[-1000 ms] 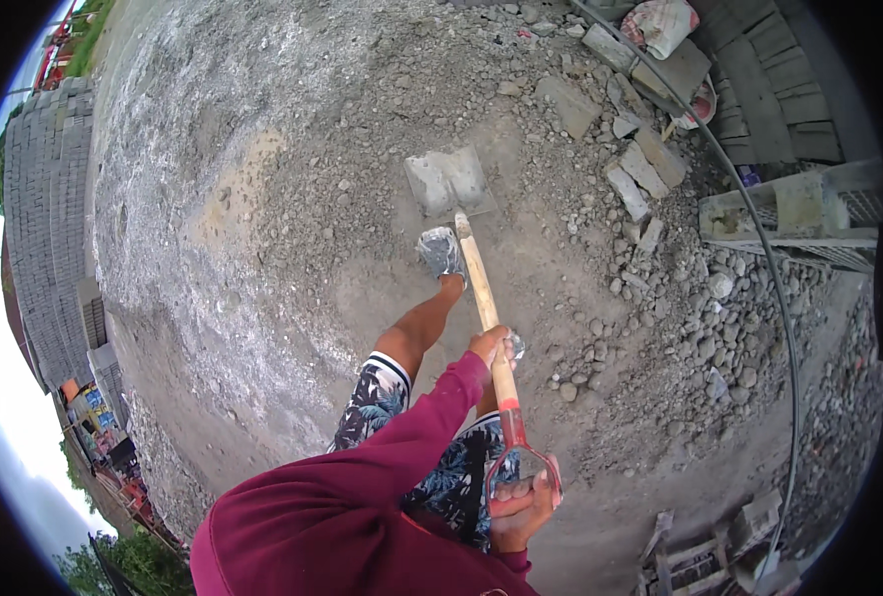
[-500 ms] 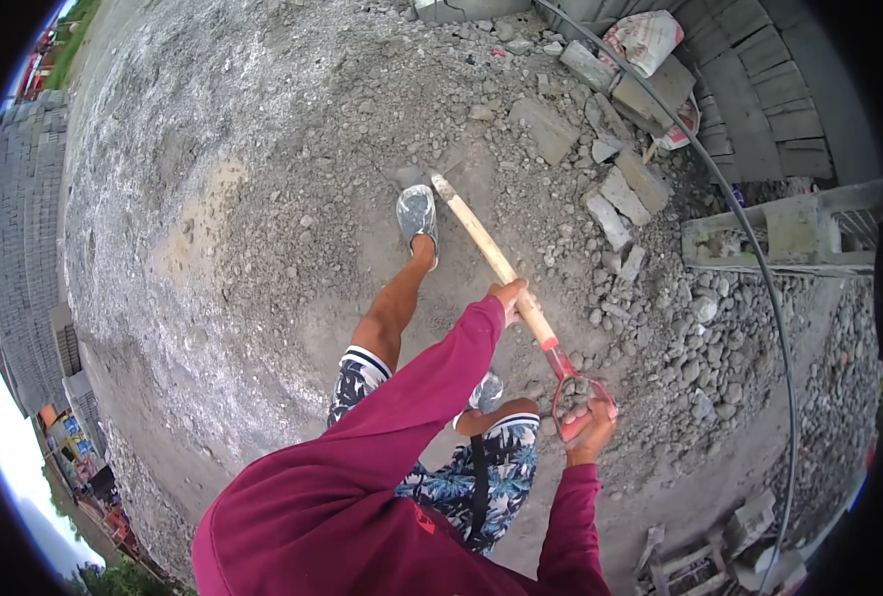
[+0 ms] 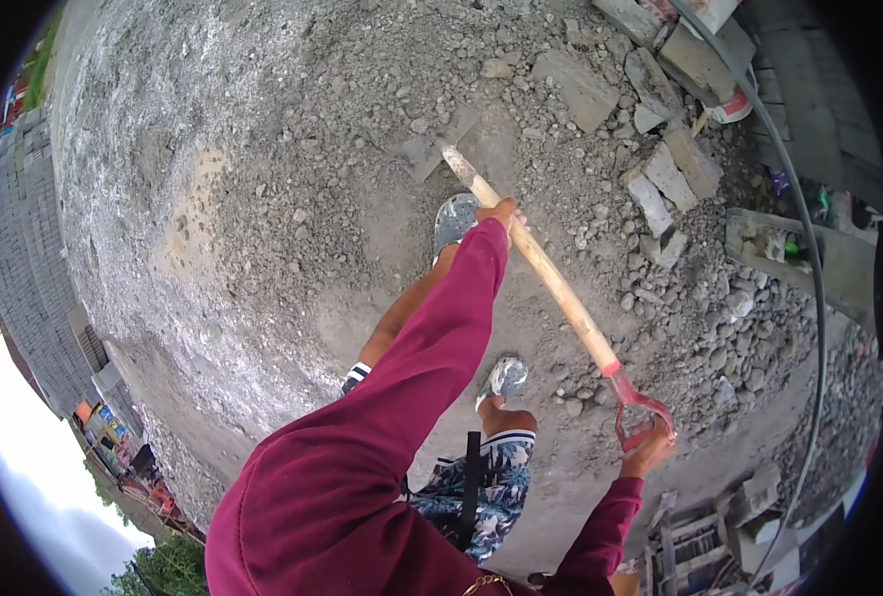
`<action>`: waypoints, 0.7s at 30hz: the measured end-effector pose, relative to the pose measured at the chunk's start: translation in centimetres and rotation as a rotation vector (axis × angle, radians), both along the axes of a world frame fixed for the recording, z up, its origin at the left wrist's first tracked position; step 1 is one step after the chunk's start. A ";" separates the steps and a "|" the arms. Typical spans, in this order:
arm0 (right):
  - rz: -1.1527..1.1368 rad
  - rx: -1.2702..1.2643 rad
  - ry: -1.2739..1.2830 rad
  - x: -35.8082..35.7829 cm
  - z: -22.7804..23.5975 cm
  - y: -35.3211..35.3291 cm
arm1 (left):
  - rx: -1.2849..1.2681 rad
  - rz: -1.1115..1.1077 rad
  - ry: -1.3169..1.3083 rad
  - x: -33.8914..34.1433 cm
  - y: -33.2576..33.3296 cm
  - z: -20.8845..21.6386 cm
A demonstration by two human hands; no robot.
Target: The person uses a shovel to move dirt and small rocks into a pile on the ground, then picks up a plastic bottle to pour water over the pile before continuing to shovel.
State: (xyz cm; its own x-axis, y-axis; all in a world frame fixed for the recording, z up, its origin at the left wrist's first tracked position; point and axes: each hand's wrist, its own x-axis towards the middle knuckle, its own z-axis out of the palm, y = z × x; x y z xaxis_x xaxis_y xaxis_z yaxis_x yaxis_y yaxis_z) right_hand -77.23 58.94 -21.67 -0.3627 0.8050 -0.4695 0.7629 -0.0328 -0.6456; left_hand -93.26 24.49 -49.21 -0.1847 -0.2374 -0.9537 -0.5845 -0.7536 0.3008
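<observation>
A shovel [image 3: 565,298] with a pale wooden shaft and a red D-shaped grip [image 3: 643,402] slants across the ground before me. Its grey, dusty blade [image 3: 424,156] rests at the far end against the gravel, partly blending into it. My left hand [image 3: 499,215] is closed around the shaft, not far above the blade. At the near right end, my right hand [image 3: 652,447] grips the red handle. Beneath the shovel, one dusty grey shoe [image 3: 455,221] stands close to my left hand; the other shoe [image 3: 507,377] is nearer to me.
Gravel and grey dirt [image 3: 292,219] cover the ground. Broken concrete blocks [image 3: 672,177] lie at the right, with a heap of stones [image 3: 729,343] nearer. A dark hose or cable [image 3: 817,298] runs down the right side. Wooden pieces [image 3: 695,556] lie at lower right.
My left hand has slid down the shaft toward the blade. My right hand, still on the red grip, has shifted right and nearer to me. The view has shifted too.
</observation>
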 end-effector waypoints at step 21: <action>0.772 -0.120 0.163 20.0 24.9 1.7 | -0.080 0.210 0.203 26.3 -1.4 31.2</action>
